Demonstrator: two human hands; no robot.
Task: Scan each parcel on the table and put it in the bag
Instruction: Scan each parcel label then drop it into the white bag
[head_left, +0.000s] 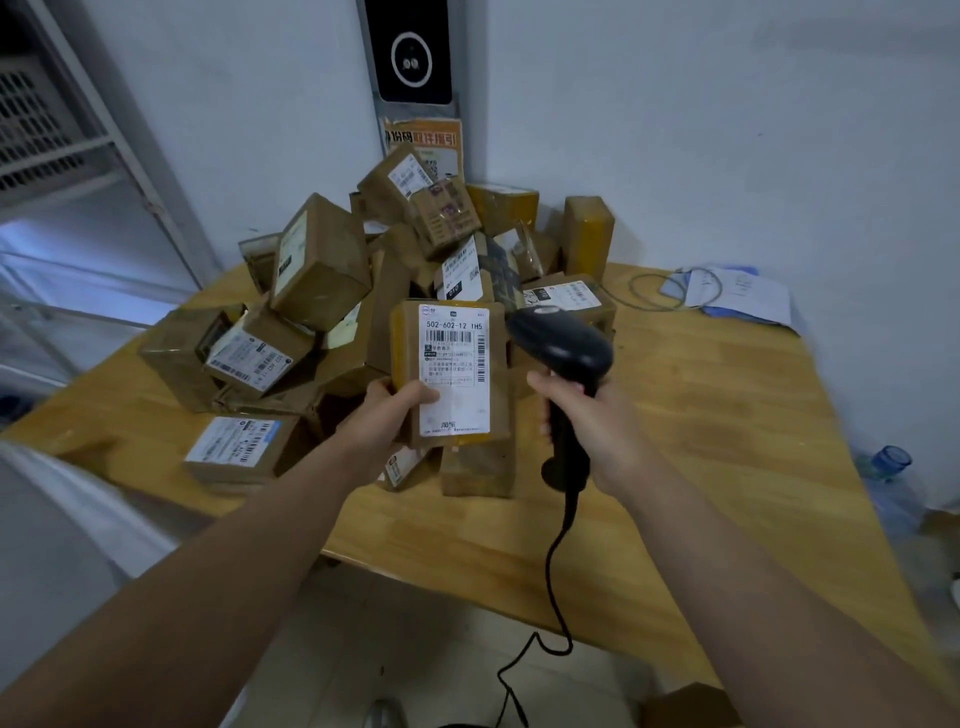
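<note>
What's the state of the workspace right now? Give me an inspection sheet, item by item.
Surface: light wooden table.
Job's things: brown cardboard parcel with a white label, held up facing the camera; heap of brown cardboard parcels behind it; black handheld barcode scanner beside the label; bag: nothing seen.
Clutter: white and blue papers at the far right corner.
Hands: left hand grips the parcel; right hand grips the scanner's handle.
Cables: black scanner cord hangs past the table's front edge; grey looped cable by the papers.
Surroundings: white wall, black wall panel, clear plastic bottle at right.
</note>
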